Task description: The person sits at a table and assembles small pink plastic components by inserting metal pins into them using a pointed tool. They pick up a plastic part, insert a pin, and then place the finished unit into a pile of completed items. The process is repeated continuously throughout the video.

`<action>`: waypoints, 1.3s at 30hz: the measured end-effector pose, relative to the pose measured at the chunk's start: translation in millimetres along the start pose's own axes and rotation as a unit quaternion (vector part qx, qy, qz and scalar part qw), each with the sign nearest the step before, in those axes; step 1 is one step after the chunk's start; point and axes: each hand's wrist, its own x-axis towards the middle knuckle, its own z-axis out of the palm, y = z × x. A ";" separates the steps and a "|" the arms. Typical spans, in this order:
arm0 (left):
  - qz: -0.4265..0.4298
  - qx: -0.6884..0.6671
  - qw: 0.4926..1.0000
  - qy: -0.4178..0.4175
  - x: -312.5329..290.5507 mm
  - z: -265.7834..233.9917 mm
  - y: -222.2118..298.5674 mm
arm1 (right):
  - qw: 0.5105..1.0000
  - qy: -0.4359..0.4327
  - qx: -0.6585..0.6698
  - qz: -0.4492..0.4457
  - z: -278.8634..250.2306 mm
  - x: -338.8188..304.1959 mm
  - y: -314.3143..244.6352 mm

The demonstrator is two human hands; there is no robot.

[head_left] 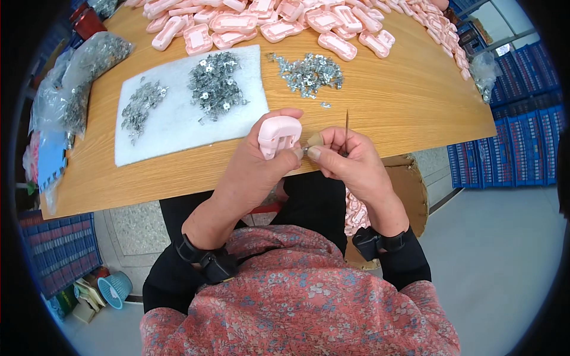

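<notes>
My left hand (pixel 249 169) is closed around a pink plastic casing (pixel 278 127), held tilted above the table's near edge with its hollow side toward my right hand. My right hand (pixel 359 163) pinches a small metal piece (pixel 305 151) between thumb and index finger, close beside the casing; its exact shape is too small to tell. A thin pointed tool (pixel 347 121) sticks up from among the right hand's fingers, its lower part hidden. Something tan (pixel 315 140) covers a right fingertip.
A white foam sheet (pixel 172 133) bears two heaps of metal clips (pixel 217 86). Another clip pile (pixel 312 74) lies on the wooden table (pixel 409 101). Pink casings (pixel 285 26) crowd the far side. Clear bags (pixel 95 59) sit left; a cardboard box (pixel 412 190) stands below right.
</notes>
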 end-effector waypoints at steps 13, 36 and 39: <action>-0.163 -0.268 0.949 -0.024 -7.4 -9.5 3.3 | 0.962 0.027 -0.226 -0.150 19.5 19.5 -8.9; -0.117 -0.099 0.987 -0.056 -0.1 -19.4 -12.5 | 0.993 -0.036 0.111 0.030 8.0 19.3 -0.6; -0.086 0.011 0.996 -0.026 -3.3 -20.7 -7.3 | 0.995 -0.012 0.086 0.039 8.4 20.0 2.3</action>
